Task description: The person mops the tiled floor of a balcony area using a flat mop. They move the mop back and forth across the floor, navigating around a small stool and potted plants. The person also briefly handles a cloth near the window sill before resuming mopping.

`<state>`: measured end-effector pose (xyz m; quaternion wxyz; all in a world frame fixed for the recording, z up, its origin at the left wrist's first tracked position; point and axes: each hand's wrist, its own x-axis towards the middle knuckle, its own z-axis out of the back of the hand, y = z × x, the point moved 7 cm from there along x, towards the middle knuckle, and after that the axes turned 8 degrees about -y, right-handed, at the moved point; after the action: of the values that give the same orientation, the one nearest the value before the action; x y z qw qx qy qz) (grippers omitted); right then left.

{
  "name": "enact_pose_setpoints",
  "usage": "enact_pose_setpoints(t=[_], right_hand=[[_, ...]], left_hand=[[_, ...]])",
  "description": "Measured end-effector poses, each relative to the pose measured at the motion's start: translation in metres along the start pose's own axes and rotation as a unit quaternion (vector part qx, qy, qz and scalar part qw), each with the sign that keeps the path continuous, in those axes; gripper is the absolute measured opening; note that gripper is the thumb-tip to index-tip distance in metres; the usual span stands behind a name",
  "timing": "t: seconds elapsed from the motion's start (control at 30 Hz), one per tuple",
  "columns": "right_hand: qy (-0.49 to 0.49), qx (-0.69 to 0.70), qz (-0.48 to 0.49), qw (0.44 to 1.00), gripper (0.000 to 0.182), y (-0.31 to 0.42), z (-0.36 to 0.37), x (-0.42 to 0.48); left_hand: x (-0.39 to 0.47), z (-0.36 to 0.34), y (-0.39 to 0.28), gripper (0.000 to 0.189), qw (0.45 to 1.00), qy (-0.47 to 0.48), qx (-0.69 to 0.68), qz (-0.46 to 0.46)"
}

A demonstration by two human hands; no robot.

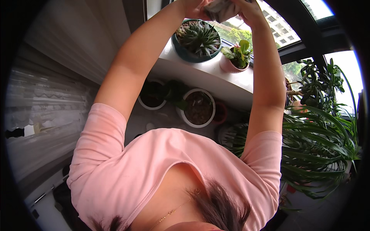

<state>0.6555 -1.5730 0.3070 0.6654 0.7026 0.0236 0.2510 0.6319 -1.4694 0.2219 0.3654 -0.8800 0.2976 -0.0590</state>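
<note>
At the top edge of the view, my left hand [196, 9] and my right hand [250, 12] hold a crumpled, greyish, cloth-like thing [222, 11] between them. Its upper part is cut off by the picture's edge, so I cannot tell exactly what it is. Both arms reach forward over the white windowsill [185, 65]. Just below my left hand stands a dark teal pot [189, 56] with a spiky rosette succulent [202, 37]. To its right, nearer my right forearm, a small pink pot [230, 65] holds a leafy plant [239, 53] with a pinkish bloom.
Below the sill, white round planters [213, 111] [152, 108] and a reddish pot [219, 112] stand on the floor. Long strappy leaves [315, 138] and a thick-leaved plant [315, 83] crowd the right side. Sheer curtains [49, 106] hang at left. Dark window frames [312, 26] rise at upper right.
</note>
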Motion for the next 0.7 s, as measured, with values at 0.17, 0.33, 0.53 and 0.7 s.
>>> enact_pose_setpoints(t=[0.17, 0.33, 0.53, 0.7], right_hand=[[0.028, 0.046, 0.072, 0.996, 0.027, 0.016, -0.002, -0.008], [0.113, -0.030, 0.100, 0.988, 0.028, 0.038, -0.017, -0.013], [0.078, -0.068, 0.048, 0.993, 0.024, 0.028, -0.013, 0.006], [-0.013, -0.204, 0.051, 0.978, 0.018, 0.013, -0.013, 0.014]], left_hand=[[-0.011, -0.026, 0.011, 0.072, 0.991, 0.127, 0.026, -0.011], [-0.016, -0.039, 0.013, 0.055, 0.982, 0.181, 0.031, -0.048], [-0.008, -0.052, 0.018, 0.014, 0.981, 0.130, 0.134, -0.048], [-0.003, -0.036, 0.015, 0.014, 0.962, -0.081, 0.232, -0.119]])
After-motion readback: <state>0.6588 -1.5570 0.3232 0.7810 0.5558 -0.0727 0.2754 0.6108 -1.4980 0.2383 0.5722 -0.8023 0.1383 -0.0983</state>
